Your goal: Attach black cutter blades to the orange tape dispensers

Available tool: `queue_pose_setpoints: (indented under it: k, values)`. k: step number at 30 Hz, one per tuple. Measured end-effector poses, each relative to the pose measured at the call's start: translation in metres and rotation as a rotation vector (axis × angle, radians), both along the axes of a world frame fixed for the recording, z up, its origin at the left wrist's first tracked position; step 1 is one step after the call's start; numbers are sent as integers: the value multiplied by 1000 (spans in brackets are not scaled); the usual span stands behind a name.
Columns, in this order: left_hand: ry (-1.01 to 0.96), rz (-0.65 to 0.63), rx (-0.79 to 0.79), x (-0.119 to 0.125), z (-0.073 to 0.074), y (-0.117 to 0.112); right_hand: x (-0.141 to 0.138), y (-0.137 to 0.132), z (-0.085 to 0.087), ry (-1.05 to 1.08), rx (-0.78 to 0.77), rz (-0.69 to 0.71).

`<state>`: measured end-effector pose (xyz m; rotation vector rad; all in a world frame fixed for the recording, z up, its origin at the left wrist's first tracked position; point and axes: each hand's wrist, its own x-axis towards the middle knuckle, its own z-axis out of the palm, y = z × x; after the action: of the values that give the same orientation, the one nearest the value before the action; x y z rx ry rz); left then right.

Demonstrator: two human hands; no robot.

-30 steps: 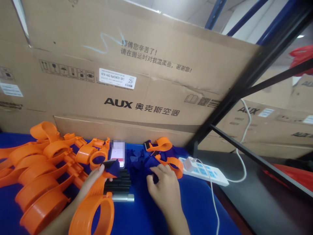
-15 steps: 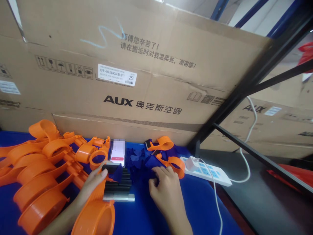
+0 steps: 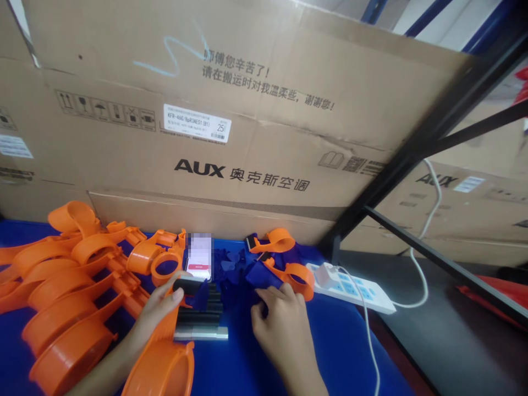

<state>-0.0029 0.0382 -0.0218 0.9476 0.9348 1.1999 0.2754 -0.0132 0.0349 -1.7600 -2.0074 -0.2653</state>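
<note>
My left hand (image 3: 163,300) is closed on an orange plastic tape dispenser (image 3: 159,360), whose wide ring hangs toward me. At its upper end sit a black bar (image 3: 190,285) and a dark blue flap (image 3: 201,297). Below that end, several black rods (image 3: 200,315) and a silver rod (image 3: 202,333) lie side by side on the blue table. My right hand (image 3: 280,313) has its fingers curled down beside a pile of small blue pieces (image 3: 231,263). Its fingertips are partly hidden, and I cannot make out what they pinch.
Many orange dispensers (image 3: 61,308) are heaped at the left. Two finished-looking orange dispensers (image 3: 299,279) lie beyond my right hand. A phone (image 3: 199,257) stands at the back. A white power strip (image 3: 358,291) with cables lies right. Behind rises a large carton (image 3: 256,137); a black rack post (image 3: 383,159) slants at right.
The view shifts slightly. The blue flap on the held dispenser hangs at a somewhat different angle. Both hands stay in nearly the same places.
</note>
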Motion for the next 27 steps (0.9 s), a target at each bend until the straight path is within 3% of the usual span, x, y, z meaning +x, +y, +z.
queue_pose_setpoints:
  k: [5,10,15,19,21,27]
  values:
    - [41,-42,-45,-4,-8,4,0,3,-9,-31,-55,9]
    - [19,137,-38,6,-7,-11,1,6,-9,43,-52,40]
    - [27,63,-11,16,10,-27,-13,-1,2,341,32,121]
    - [88,-117,60,20,17,-33,-34,-14,4,579,-35,305]
    - [103,-153,71,22,16,-34,-43,-20,3,593,-74,389]
    - [129,-70,34,28,10,-35,-55,-23,-3,505,-25,467]
